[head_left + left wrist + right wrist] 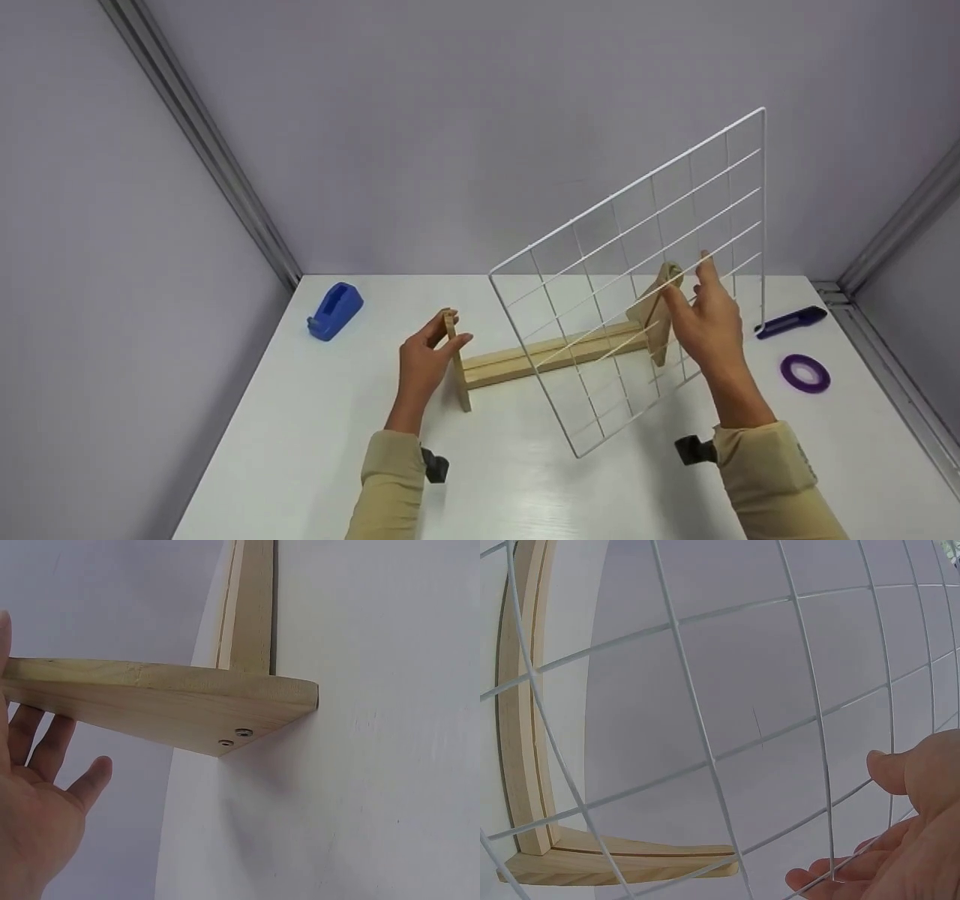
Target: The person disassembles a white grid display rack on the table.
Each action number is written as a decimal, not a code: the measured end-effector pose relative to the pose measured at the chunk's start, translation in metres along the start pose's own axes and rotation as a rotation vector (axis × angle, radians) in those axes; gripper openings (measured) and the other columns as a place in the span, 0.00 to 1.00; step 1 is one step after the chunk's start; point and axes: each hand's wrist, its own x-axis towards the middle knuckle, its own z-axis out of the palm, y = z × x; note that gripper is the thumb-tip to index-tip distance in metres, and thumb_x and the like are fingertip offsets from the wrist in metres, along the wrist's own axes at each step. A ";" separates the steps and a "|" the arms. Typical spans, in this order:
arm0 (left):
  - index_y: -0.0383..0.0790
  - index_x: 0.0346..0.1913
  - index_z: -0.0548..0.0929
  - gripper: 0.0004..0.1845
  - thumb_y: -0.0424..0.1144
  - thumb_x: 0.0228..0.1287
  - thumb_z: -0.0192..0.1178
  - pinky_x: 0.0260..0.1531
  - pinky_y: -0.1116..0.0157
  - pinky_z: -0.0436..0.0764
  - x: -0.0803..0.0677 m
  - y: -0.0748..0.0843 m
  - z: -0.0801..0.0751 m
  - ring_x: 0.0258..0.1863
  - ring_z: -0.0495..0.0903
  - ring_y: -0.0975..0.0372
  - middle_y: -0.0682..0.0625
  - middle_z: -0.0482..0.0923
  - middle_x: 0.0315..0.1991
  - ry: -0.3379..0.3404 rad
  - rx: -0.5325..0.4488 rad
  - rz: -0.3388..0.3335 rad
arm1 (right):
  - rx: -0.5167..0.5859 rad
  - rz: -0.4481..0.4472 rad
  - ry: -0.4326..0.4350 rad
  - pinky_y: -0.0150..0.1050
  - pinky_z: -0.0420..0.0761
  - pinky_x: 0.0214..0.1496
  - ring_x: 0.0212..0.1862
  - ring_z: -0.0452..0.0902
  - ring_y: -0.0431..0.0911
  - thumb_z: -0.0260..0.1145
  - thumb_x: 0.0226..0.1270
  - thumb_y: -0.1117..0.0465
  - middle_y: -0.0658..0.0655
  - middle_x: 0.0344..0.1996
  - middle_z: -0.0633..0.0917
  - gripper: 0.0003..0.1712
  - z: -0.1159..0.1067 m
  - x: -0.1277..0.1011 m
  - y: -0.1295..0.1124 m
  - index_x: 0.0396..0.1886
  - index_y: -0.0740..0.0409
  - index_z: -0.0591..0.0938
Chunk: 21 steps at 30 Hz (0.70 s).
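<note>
Right hand (705, 330) is gripping the white wire grid (631, 269), thumb and fingers lying to either side of the wires near the lower edge. Hold is sitting off-centre: most of the panel is stretching toward 10 o'clock from the palm.

Left hand (426, 361) is grasping the upper part of the left upright (459, 379), board passing between thumb and fingers.

Key relation: grid against the grooved rail (510, 366) of the wooden stand. Rail is running a little off level, from just below 9 toward just above 3 o'clock; the grid's long upper edge is slanting more steeply, 8 to 2 o'clock. So the two long axes are lying skewed. From the right hand the rail is stretching away at about 9 o'clock, with the right upright (658, 330) standing just beside the fingers at 10. Right hand is nearer that end, left hand the other. Head view is showing the grid crossing in front of the stand; whether wire is touching wood, cannot tell.

Dark knife (791, 322) is lying at 3 o'clock from the right hand, purple tape roll (805, 373) at 4.
</note>
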 end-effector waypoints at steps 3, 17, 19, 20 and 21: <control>0.47 0.66 0.80 0.33 0.51 0.58 0.74 0.66 0.51 0.76 -0.003 0.000 0.001 0.66 0.79 0.56 0.50 0.84 0.60 0.016 -0.013 0.009 | -0.030 0.007 -0.009 0.68 0.63 0.73 0.74 0.61 0.71 0.57 0.79 0.55 0.70 0.77 0.60 0.42 0.001 0.000 0.005 0.83 0.58 0.48; 0.52 0.64 0.82 0.30 0.50 0.58 0.74 0.64 0.52 0.79 -0.013 -0.002 0.003 0.64 0.80 0.57 0.50 0.85 0.59 0.079 -0.027 0.020 | -0.108 -0.004 -0.055 0.67 0.63 0.73 0.73 0.64 0.69 0.54 0.79 0.55 0.72 0.77 0.61 0.42 0.004 -0.002 0.016 0.82 0.66 0.46; 0.51 0.64 0.83 0.30 0.49 0.57 0.75 0.63 0.54 0.79 -0.014 -0.001 0.003 0.64 0.81 0.57 0.50 0.85 0.59 0.092 -0.033 0.024 | -0.115 -0.017 -0.058 0.67 0.63 0.73 0.73 0.64 0.69 0.54 0.79 0.55 0.71 0.76 0.62 0.42 0.005 -0.002 0.018 0.81 0.67 0.47; 0.50 0.64 0.83 0.30 0.49 0.57 0.75 0.63 0.55 0.80 -0.015 -0.001 0.003 0.63 0.81 0.57 0.50 0.85 0.59 0.100 -0.032 0.027 | -0.118 -0.021 -0.057 0.67 0.63 0.73 0.72 0.65 0.69 0.54 0.79 0.55 0.71 0.76 0.62 0.42 0.006 -0.002 0.019 0.81 0.67 0.47; 0.50 0.63 0.83 0.30 0.49 0.56 0.76 0.62 0.57 0.80 -0.015 -0.001 0.003 0.63 0.81 0.57 0.50 0.85 0.59 0.107 -0.032 0.029 | -0.117 -0.023 -0.057 0.67 0.63 0.73 0.72 0.65 0.69 0.55 0.79 0.55 0.71 0.76 0.62 0.42 0.006 -0.002 0.021 0.81 0.67 0.48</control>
